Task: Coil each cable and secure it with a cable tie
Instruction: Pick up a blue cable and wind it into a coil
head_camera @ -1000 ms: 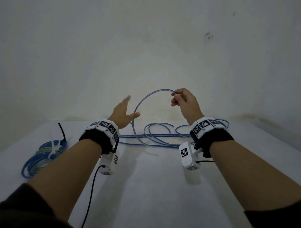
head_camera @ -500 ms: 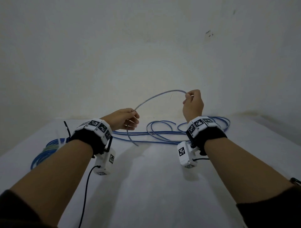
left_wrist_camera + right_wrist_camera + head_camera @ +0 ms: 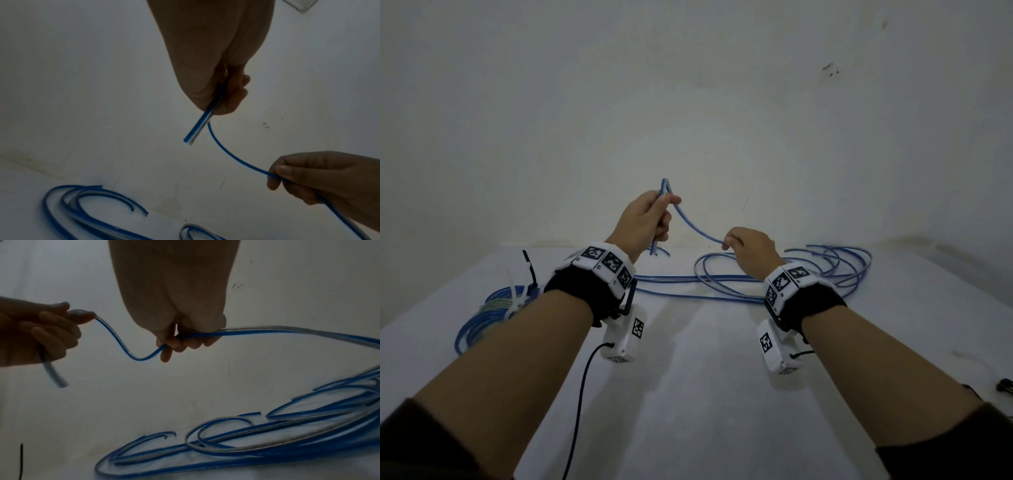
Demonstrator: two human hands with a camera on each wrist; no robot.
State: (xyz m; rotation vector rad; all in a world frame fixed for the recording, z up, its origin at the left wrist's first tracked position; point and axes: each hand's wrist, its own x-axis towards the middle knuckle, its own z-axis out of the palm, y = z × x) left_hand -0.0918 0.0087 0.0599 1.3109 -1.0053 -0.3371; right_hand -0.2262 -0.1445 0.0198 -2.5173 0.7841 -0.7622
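The person's left hand [image 3: 645, 219] pinches a doubled bend of the blue cable [image 3: 690, 222], which sags to the curled fingers of the right hand [image 3: 748, 251], its slack strewn on the table [image 3: 705, 394] below.

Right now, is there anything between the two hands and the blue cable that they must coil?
Nothing visible. The left hand already grips a folded loop of the cable, and the right hand pinches the same cable further along. The rest lies loose on the table.

Head cam looks fwd/down over table [image 3: 705, 428]; wrist cams close under each palm, both see cable [image 3: 230, 155].
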